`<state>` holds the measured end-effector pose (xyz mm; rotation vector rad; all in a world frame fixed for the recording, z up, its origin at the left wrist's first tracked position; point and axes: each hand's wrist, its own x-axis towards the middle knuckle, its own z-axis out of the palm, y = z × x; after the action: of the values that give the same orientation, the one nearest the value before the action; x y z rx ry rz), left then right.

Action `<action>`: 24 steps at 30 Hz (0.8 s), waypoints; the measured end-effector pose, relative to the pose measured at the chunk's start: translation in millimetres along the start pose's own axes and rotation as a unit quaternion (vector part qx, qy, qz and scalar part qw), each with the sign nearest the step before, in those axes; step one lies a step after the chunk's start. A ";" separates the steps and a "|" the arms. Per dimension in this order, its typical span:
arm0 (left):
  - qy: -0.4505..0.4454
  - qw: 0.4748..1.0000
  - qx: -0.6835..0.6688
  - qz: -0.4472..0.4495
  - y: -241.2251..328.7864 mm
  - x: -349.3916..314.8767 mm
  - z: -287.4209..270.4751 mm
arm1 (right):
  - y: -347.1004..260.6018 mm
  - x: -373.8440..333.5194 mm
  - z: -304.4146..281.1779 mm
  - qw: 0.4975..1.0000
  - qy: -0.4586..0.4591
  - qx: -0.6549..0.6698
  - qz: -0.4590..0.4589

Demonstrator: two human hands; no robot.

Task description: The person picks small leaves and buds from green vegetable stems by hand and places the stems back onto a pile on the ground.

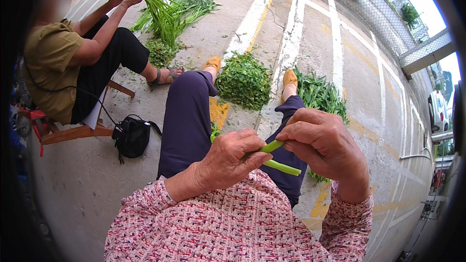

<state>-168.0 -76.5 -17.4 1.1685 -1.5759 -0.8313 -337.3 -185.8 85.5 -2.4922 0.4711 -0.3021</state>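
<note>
Over my lap, my left hand (228, 161) is closed around green leafy-vegetable stems (282, 167). Two cut ends stick out of it to the right, and a bit of green shows past its far side. The thumb and fingers of my right hand (324, 145) pinch the tip of the upper stem, close beside the left hand. The lower stem's end hangs free beneath. A heap of plucked green leaves (244, 81) lies on the concrete between my feet. Longer leafy stalks (320, 96) are piled beyond my right knee.
To the left, a co-worker (58, 63) on a low wooden stool (77, 135) lifts a bunch of long green stems (158, 12) over another leafy pile (194, 6). A black bag (132, 136) rests on the ground between us. Parked cars and a wire fence (383, 24) stand farther off.
</note>
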 end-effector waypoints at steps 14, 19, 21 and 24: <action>-0.009 1.000 0.025 -0.007 -0.9 -2.0 3.8 | -17.6 9.1 2.6 0.973 -0.043 -0.225 -0.038; -0.004 0.999 0.041 -0.024 2.2 -1.0 4.1 | -10.3 7.1 16.2 0.975 0.016 -0.219 -0.038; 0.000 0.998 0.049 -0.029 1.8 -0.5 4.1 | -8.3 7.2 22.5 0.974 0.041 -0.220 -0.024; 0.007 0.998 0.045 -0.034 -0.5 -0.7 4.0 | -3.2 7.5 32.3 0.973 0.075 -0.217 -0.002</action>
<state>-171.6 -76.0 -19.3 1.2956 -1.5824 -0.8017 -319.5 -170.1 62.0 -2.9077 0.6519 -0.4305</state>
